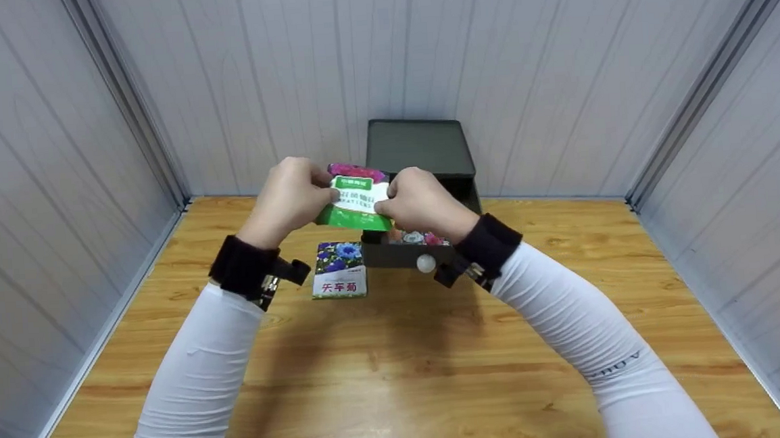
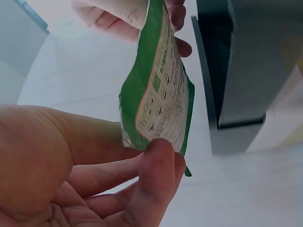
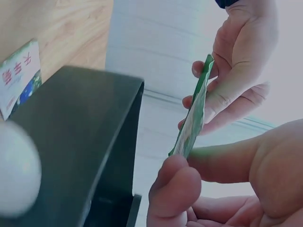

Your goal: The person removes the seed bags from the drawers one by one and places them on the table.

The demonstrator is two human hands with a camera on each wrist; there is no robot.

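Note:
A green and white seed packet (image 1: 356, 204) with pink flowers at its top is held up between both hands. My left hand (image 1: 289, 201) pinches its left side between thumb and fingers. On the opposite side my right hand (image 1: 424, 205) pinches it the same way. The left wrist view shows the packet's (image 2: 158, 94) printed back, slightly bowed. Edge-on, the packet (image 3: 193, 116) appears thin in the right wrist view. Below the hands, a dark drawer (image 1: 395, 255) with a white round knob (image 1: 426, 263) stands pulled out, with flower-printed packets (image 1: 413, 237) inside, partly hidden by the right hand.
A dark grey-green box (image 1: 419, 146) stands near the back wall, behind the drawer. Left of the drawer, a blue-flower seed packet (image 1: 339, 271) lies face up on the wooden table (image 1: 399, 374). White panel walls (image 1: 299, 69) enclose the back and both sides.

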